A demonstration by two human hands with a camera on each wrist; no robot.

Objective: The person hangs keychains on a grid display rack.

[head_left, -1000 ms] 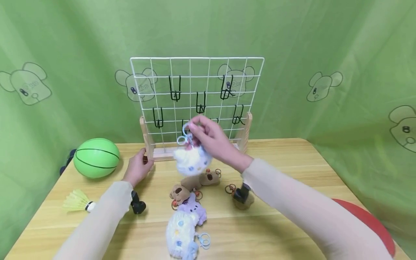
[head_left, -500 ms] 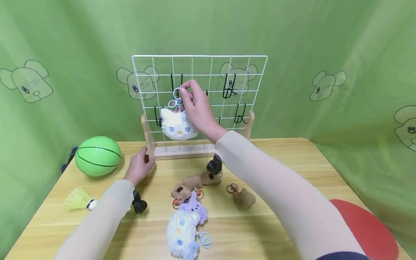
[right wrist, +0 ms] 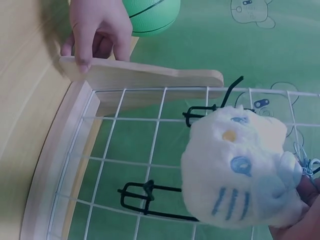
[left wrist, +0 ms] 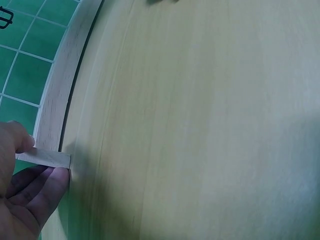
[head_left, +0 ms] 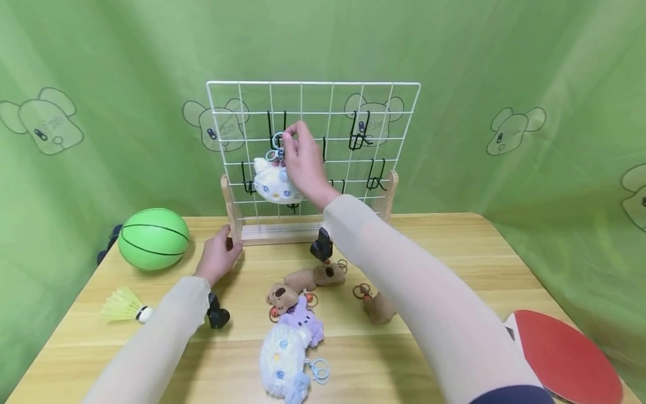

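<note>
My right hand (head_left: 305,163) pinches the light blue ring of a white plush cat-face keychain (head_left: 276,187), which hangs in front of the upper left part of a white wire grid rack (head_left: 315,83). The ring overlaps a black hook (head_left: 270,119) there. The plush face (right wrist: 220,165), with blue eyes and a yellow nose, fills much of the right wrist view. My left hand (head_left: 217,258) holds the rack's left wooden end piece (left wrist: 47,157), thumb on one side and fingers on the other. Several more black hooks, such as one at the right (head_left: 375,175), hang on the grid.
On the table lie a second white plush keychain (head_left: 280,359), a purple one (head_left: 310,327), and brown ones (head_left: 282,297), one partly behind my right sleeve. A green ball (head_left: 153,238) and shuttlecock (head_left: 123,304) are at left, a red paddle (head_left: 565,353) at right.
My right hand has lifted the white plush keychain from low in front of the rack up to the upper left hook, then shifted slightly right. My left hand stays on the end piece.
</note>
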